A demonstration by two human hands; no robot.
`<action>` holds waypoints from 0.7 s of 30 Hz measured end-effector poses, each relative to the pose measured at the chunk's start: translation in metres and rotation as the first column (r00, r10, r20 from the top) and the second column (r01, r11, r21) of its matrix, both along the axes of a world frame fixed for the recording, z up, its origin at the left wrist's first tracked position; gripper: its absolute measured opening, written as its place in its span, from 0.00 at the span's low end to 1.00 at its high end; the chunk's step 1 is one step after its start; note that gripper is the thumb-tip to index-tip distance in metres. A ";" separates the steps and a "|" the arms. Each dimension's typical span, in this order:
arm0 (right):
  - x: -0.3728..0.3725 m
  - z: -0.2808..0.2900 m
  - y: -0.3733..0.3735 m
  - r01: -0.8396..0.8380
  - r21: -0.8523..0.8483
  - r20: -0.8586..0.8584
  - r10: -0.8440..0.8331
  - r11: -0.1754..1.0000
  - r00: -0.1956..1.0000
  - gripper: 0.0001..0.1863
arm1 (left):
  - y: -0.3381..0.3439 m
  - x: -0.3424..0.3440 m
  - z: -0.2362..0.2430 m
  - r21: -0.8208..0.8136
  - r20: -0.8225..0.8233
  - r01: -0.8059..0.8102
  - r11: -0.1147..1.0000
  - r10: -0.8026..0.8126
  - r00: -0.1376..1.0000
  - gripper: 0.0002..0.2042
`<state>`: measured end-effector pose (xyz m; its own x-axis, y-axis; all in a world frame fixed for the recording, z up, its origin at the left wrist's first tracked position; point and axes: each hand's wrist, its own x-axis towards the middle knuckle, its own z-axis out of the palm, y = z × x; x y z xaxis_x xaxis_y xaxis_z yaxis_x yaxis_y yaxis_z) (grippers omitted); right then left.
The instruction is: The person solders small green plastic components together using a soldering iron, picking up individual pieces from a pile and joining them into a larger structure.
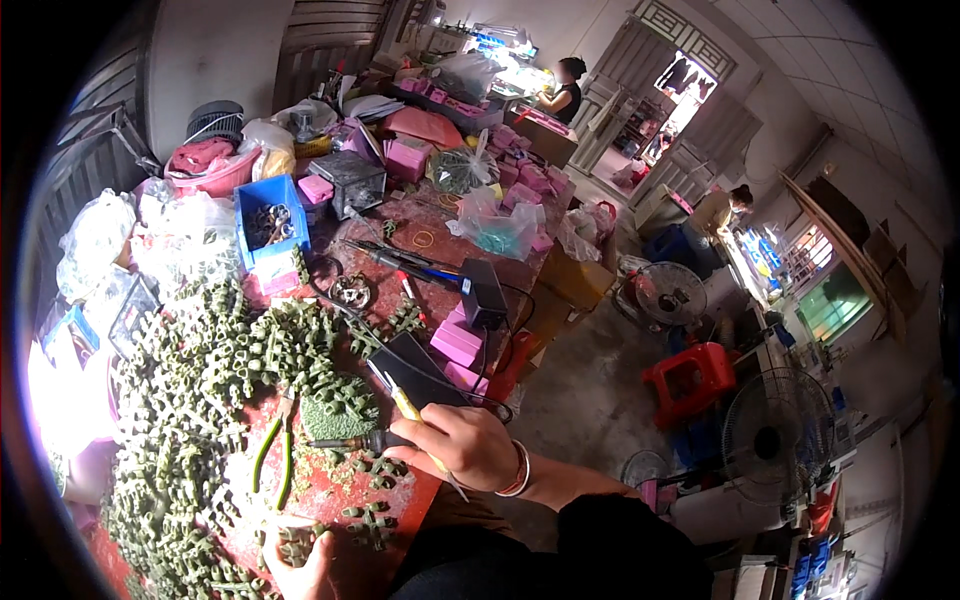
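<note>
Our left hand point(295, 570) is partly curled, thumb and fingers pinching a small green piece point(297, 546) between them. Our right hand point(455, 445) is closed around a yellow tool point(407, 405); a black-handled iron point(370, 441) reaches leftward from its fingertips, though we cannot tell whether it is gripped too. Just ahead of the left hand, pliers point(286, 468) lie on the red surface point(412, 497). A large heap point(180, 440) of similar pieces spreads left of and beyond that hand, while a few loose pieces point(370, 525) sit between our hands. One piece is being handled; we judge much remains if the heap is unworked, but we cannot tell finished pieces from unfinished.
</note>
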<state>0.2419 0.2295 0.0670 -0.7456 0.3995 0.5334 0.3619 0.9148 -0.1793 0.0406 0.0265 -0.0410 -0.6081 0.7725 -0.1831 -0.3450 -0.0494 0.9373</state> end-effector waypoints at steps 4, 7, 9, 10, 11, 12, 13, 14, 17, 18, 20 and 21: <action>0.000 0.001 0.000 0.002 0.002 0.003 -0.002 1.000 1.000 0.15 | 0.002 0.001 0.000 0.040 0.008 0.006 0.999 -0.007 1.000 0.13; 0.000 -0.001 0.000 0.006 -0.002 0.018 -0.006 1.000 1.000 0.15 | 0.002 0.003 0.003 0.029 0.020 -0.004 1.000 0.003 1.000 0.13; -0.001 0.000 -0.001 0.005 -0.003 0.015 -0.005 1.000 1.000 0.15 | 0.002 0.002 0.006 0.006 0.009 -0.008 1.000 0.008 1.000 0.13; -0.002 0.000 -0.002 0.006 -0.005 0.013 -0.006 1.000 1.000 0.15 | 0.001 0.001 0.007 -0.007 0.014 -0.001 1.000 0.001 1.000 0.13; -0.002 0.000 -0.002 0.006 -0.005 0.013 -0.006 1.000 1.000 0.15 | 0.001 0.001 0.007 -0.020 0.020 0.007 1.000 -0.007 1.000 0.13; -0.001 0.000 -0.003 0.011 -0.003 0.016 -0.011 1.000 1.000 0.15 | 0.001 0.001 0.008 -0.019 0.021 0.010 1.000 -0.009 1.000 0.13; 0.000 0.000 -0.003 0.017 -0.001 0.020 -0.016 1.000 1.000 0.15 | 0.002 0.003 0.008 0.016 0.026 0.017 1.000 -0.018 0.999 0.13; 0.002 -0.001 -0.003 0.021 -0.001 0.022 -0.021 1.000 1.000 0.15 | 0.002 0.004 0.008 0.052 0.032 0.026 0.998 -0.027 0.999 0.12; 0.008 -0.004 -0.001 0.024 -0.002 0.022 -0.024 1.000 0.999 0.15 | 0.004 0.006 0.006 0.012 -0.077 0.046 0.999 -0.045 0.996 0.12; 0.008 -0.004 0.000 0.026 -0.004 0.020 -0.026 1.000 0.999 0.15 | 0.003 0.005 0.003 0.011 -0.079 0.046 0.999 -0.045 0.996 0.12; 0.010 -0.005 0.004 0.022 -0.009 0.017 -0.022 1.000 1.000 0.15 | 0.005 0.005 -0.006 0.064 -0.076 0.044 0.997 -0.039 0.996 0.14; 0.004 -0.003 0.005 0.004 0.006 0.001 -0.004 1.000 1.000 0.15 | 0.005 0.004 -0.009 0.058 -0.082 0.025 0.998 -0.020 0.996 0.14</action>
<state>0.2458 0.2343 0.0640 -0.7445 0.3990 0.5353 0.3654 0.9146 -0.1734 0.0446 0.0311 -0.0503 -0.6016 0.7940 -0.0875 -0.2697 -0.0987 0.9579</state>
